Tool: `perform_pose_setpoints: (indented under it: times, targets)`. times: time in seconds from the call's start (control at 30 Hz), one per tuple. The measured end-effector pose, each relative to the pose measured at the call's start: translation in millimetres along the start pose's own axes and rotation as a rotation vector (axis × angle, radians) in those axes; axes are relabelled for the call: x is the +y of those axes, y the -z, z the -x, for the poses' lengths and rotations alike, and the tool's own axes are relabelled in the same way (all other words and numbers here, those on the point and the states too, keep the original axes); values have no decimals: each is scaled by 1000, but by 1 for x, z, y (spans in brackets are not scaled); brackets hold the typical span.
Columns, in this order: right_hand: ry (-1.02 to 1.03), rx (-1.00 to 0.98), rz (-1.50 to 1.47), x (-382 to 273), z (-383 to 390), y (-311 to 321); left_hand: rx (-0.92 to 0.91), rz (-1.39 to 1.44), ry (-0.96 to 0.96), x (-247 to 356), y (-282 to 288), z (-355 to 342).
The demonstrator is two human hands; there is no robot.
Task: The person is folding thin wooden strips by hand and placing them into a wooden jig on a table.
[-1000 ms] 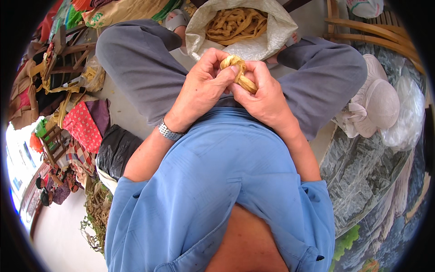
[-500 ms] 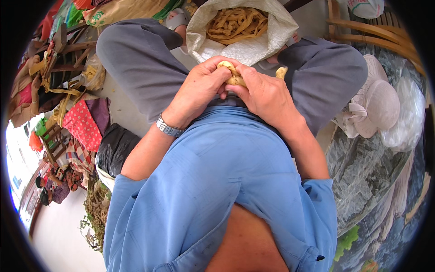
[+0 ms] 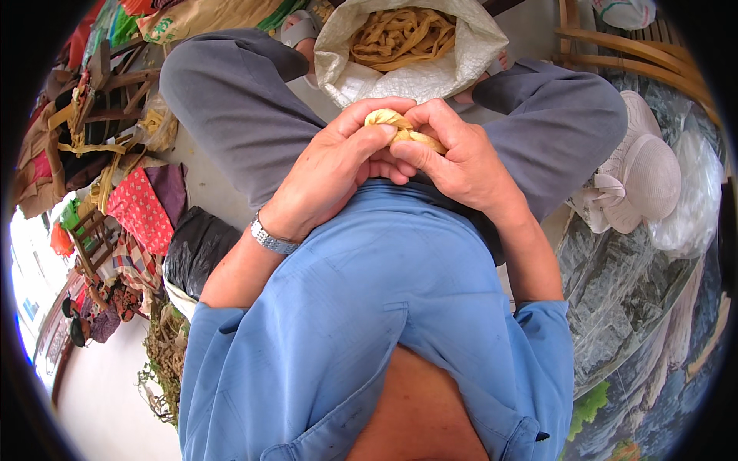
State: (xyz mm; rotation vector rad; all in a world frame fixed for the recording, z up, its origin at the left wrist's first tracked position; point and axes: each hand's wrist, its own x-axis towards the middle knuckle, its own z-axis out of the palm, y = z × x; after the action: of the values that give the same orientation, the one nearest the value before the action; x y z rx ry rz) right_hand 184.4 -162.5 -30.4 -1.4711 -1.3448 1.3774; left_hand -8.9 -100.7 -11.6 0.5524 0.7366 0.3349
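Left hand point(image 3: 329, 163) and right hand point(image 3: 467, 160) are pinching the yellow strip point(image 3: 390, 117); it is appearing light, soft, pliable, probably best held by its folds.

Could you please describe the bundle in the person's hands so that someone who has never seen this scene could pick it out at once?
Find the open white sack between the grey trouser legs. Just below it, the left hand and right hand hold a small, twisted, pale yellow bundle. It is paler than the brownish-yellow strips lying loose in the sack.
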Motion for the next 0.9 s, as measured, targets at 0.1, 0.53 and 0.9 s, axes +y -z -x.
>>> perform_pose_setpoints:
  times: [0.1, 0.53, 0.9]
  targets:
    - [2, 5, -62, 3, -2, 5, -65, -142, -30, 2, -3, 11]
    - [-232, -541, -682, 16, 2, 41, -152, -838, 8, 23, -7, 31]
    - [457, -106, 260, 4, 12, 36, -270, -44, 334, 20, 24, 28]
